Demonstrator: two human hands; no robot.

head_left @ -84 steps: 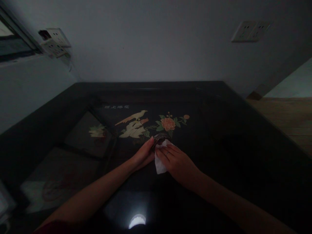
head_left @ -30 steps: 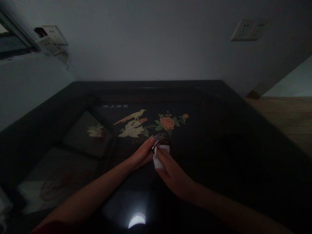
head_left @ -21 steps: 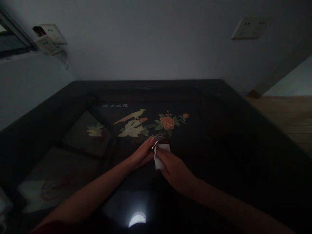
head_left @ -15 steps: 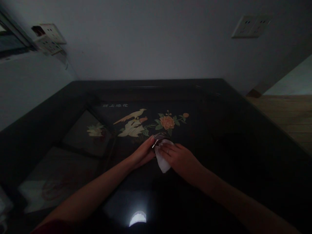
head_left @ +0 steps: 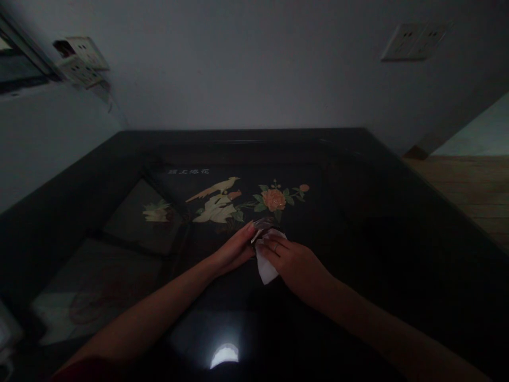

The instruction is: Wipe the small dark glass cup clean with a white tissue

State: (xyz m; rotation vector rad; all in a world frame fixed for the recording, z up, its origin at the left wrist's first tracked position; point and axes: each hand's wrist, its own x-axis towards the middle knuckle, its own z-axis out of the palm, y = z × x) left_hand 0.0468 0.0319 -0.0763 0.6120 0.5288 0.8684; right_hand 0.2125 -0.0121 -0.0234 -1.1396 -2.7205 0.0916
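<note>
Over the middle of a glossy black table (head_left: 358, 201), my left hand (head_left: 235, 249) is closed on a small dark, shiny object (head_left: 264, 223) with a bright edge. Its kind is hard to make out in the dim light. My right hand (head_left: 296, 262), with a ring on one finger, presses a white tissue (head_left: 266, 268) against the near right side of that object. A corner of the tissue hangs down below the fingers. My right fingers are bent over the tissue and partly cover the object.
The tabletop carries a bird-and-flower picture (head_left: 274, 200) and mirrors a bright light. A pale wall with a double socket (head_left: 415, 41) stands behind the table. Further sockets (head_left: 87, 53) and a plug are at the left corner. Wooden floor (head_left: 473, 183) shows at the right.
My right hand and the tissue have shifted very slightly, and the dark object has tilted a little. My left hand keeps its hold in nearly the same place.
</note>
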